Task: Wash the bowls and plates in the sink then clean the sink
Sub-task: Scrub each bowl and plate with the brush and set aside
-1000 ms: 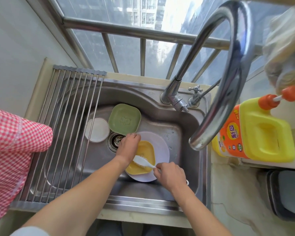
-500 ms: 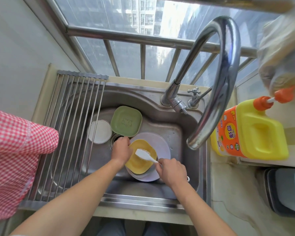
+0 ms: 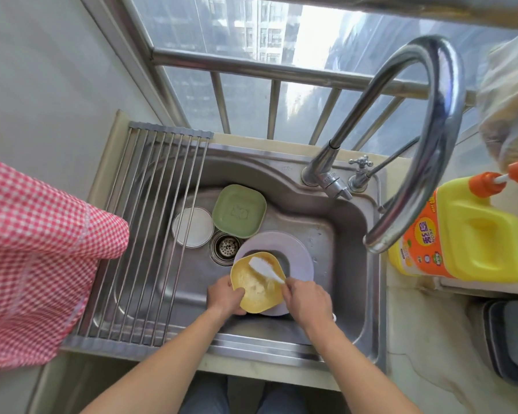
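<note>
The left hand is gripping the yellow bowl's rim, fingers curled, tilted over the purple plate in the sink. The right hand is clamping the brush inside it. Soapy, the bowl could slip. The green dish, white plate and faucet are crowding around.

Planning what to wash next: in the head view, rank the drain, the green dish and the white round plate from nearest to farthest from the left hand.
1. Drain, just beyond the left hand.
2. White round plate, beyond and left, under the rack.
3. Green dish, at the back of the sink; nearly level with the plate.
</note>
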The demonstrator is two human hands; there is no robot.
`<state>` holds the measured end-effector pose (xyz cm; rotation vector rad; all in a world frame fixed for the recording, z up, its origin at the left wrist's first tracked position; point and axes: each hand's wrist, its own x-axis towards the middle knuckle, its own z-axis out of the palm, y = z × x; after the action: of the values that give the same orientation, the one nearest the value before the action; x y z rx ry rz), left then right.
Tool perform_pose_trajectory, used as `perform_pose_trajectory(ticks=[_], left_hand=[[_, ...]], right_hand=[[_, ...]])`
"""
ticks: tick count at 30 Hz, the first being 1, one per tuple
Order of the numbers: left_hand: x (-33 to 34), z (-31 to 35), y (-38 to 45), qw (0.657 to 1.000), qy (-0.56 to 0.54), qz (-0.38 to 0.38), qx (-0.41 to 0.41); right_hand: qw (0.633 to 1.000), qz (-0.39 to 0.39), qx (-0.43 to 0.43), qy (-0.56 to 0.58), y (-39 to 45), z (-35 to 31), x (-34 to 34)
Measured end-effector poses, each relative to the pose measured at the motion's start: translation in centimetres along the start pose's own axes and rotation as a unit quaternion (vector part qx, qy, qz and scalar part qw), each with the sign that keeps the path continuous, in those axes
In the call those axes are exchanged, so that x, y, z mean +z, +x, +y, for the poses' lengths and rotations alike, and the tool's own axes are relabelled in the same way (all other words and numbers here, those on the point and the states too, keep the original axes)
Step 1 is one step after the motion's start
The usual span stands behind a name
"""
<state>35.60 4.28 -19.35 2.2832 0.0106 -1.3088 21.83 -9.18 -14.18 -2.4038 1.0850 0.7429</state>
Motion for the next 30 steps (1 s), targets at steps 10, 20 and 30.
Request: perform_pose_trajectory(ticks=[10, 20, 30], left_hand=[[0.4, -0.5, 0.2, 0.998, -0.058, -0.007, 0.014], [0.4, -1.2, 1.4, 0.994, 0.009, 0.068, 0.088], [0.4, -0.8, 1.1, 0.988, 0.028, 0.097, 0.118]], right_hand=[[0.999, -0.02, 0.046, 0.0, -0.1, -2.8, 0.2], [0.982, -0.166, 0.006, 0.09, 0.6, 3.7, -1.3], [0.98, -0.165, 0.012, 0.115, -1.0, -0.5, -0.2]])
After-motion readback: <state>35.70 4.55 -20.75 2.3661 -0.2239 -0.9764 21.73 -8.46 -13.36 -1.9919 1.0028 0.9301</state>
